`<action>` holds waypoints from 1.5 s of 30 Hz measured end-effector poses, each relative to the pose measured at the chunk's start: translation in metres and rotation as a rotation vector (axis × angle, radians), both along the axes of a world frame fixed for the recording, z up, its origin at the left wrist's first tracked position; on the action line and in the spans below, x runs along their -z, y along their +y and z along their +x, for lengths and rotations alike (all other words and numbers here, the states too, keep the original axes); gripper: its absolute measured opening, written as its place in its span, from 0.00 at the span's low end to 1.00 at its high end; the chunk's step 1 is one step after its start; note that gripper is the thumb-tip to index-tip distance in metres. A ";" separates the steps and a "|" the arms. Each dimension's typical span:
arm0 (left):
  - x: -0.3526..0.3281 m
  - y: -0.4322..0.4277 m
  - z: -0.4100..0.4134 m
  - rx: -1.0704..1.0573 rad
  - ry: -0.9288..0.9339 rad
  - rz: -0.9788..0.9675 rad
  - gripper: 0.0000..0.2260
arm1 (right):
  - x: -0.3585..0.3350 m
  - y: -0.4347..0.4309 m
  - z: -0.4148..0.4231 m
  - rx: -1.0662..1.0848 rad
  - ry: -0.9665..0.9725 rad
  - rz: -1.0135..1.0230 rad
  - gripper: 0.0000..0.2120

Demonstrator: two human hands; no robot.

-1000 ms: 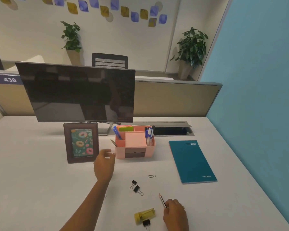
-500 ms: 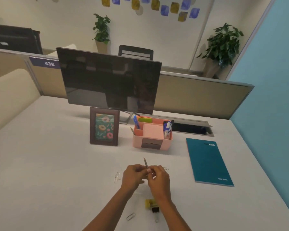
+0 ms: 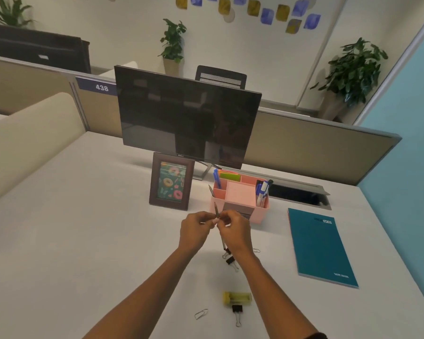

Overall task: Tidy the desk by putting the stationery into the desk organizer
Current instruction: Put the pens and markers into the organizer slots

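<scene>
Yellow plastic, a small item (image 3: 236,297) I cannot name lies on the surface well nearer me than the pink desk organizer (image 3: 240,199). A black binder clip (image 3: 237,310) sits just beside it and a paper clip (image 3: 201,313) to its left. Closer to the organizer lie more binder clips (image 3: 230,260). My left hand (image 3: 196,230) and right hand (image 3: 233,228) meet just in front of the organizer, both pinching one pencil (image 3: 216,211), tip upward. A teal notebook (image 3: 321,245) lies to the organizer's right, a photo frame (image 3: 171,182) stands to its left, and the monitor (image 3: 189,121) is behind it.
</scene>
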State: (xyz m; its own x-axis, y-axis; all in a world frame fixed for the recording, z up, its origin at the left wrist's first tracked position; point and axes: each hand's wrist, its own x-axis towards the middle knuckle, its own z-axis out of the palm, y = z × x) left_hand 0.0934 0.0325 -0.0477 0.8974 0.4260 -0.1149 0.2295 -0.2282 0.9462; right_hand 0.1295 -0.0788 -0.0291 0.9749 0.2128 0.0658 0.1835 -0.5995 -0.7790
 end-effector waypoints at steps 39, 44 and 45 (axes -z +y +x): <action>0.118 -0.005 -0.056 0.491 0.166 1.010 0.29 | -0.004 0.053 0.106 0.226 -0.063 0.065 0.10; 0.119 -0.005 -0.058 0.487 0.156 1.013 0.29 | -0.014 0.036 0.087 0.223 -0.108 0.126 0.08; 0.119 -0.005 -0.057 0.485 0.152 1.014 0.29 | -0.014 0.028 0.079 0.181 -0.098 0.134 0.07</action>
